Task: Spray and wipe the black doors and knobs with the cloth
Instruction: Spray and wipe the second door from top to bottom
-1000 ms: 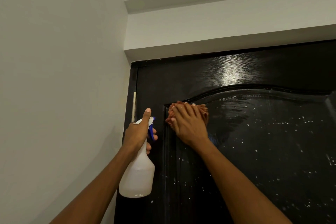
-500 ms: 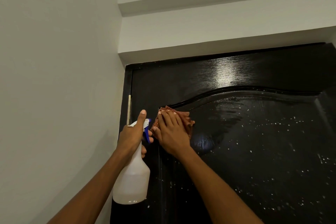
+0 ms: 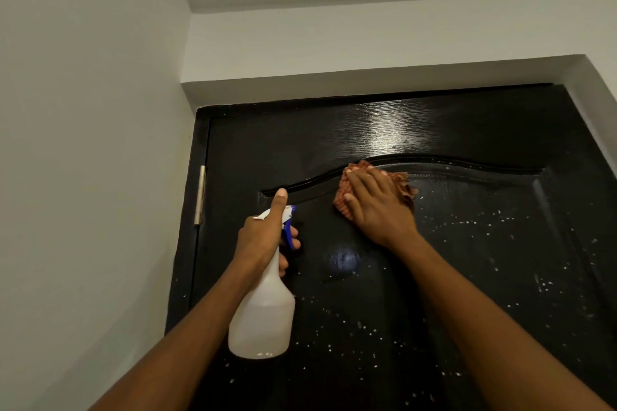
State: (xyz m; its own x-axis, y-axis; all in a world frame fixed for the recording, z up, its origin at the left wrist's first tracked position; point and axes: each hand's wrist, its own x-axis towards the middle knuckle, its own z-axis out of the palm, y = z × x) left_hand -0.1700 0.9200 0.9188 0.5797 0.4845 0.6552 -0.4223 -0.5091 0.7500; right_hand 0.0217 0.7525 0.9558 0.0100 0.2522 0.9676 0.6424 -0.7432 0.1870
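Wall [image 3: 83,143], pale, filled the left of the view and ran over the doorway as a stepped soffit

Black door [image 3: 467,277] took up the lower right; glossy, with a light glare near its top rail. Raised arched moulding crossed the upper panel. White droplets speckled the panel below the arch, mostly right and lower centre. A smeared wet patch lay between the two forearms

Spray bottle [image 3: 262,320], translucent white with a blue trigger, hung upright in front of the door's left side, nozzle aimed at the door

Right hand [image 3: 377,210] lay flat on the cloth, fingers straight and close together, pressing it against the door just under the arch moulding, near the panel's upper centre

Left hand [image 3: 263,237] gripped the bottle's neck; fingers curled round it and onto the trigger, thumb extended upward along the spray head

Cloth [image 3: 405,185], reddish-brown and checked, was bunched under the right palm, edges showing left of and beyond the fingertips, touching the door

Hinge [image 3: 200,195], pale metal, sat on the door's left edge, beside the frame
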